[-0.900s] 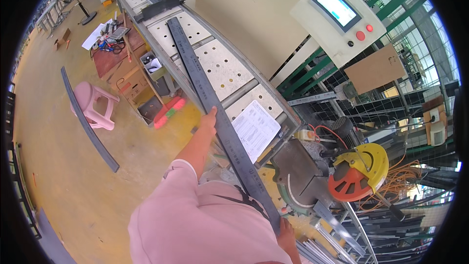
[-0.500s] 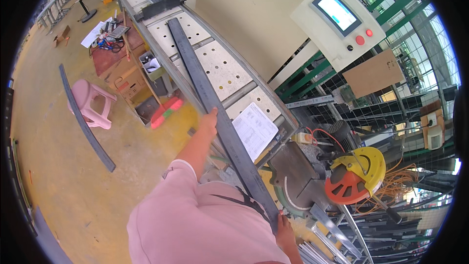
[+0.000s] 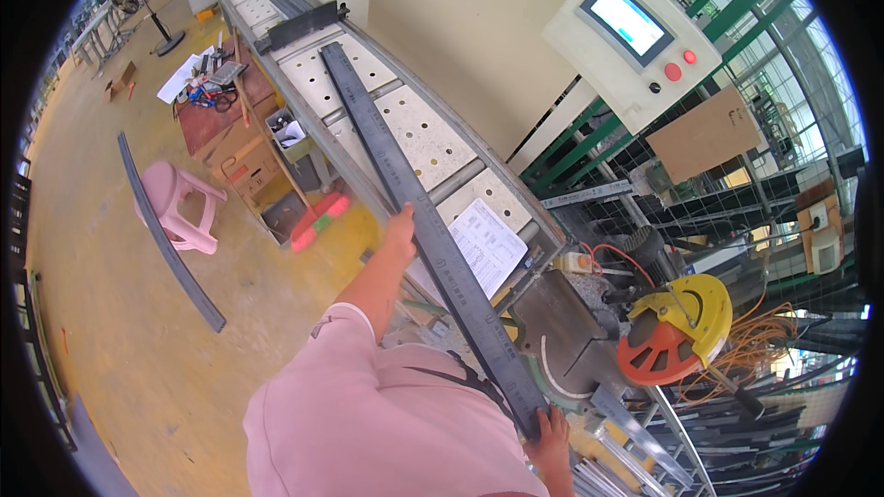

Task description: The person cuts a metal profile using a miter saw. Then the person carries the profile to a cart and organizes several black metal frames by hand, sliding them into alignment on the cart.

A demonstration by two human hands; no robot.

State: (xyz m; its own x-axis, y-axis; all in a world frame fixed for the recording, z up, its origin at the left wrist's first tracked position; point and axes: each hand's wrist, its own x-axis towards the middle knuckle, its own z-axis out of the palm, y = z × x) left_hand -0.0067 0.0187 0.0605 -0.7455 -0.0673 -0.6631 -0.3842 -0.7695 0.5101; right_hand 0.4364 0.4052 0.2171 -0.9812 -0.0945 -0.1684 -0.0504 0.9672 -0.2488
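Observation:
A long dark grey metal profile runs slantwise across the view, its far part over a perforated roller table. My left hand grips it near the middle, fingers closed round its left edge. At its near end my right hand is closed on the profile, fingertips lying over the top. Beside the profile, a sheet of printed paper lies on the near end of the table. To the right of the near end stands a cut-off saw with a yellow and orange blade guard.
A control panel with a lit screen stands on the right. At left, another long profile leans on a pink stool. A dark stop bar crosses the table's far part. Many profiles lie at lower right.
The profile has rolled slightly, so a face with printed marks now shows. My right hand has shifted up with its end, and its fingers now lie over the top.

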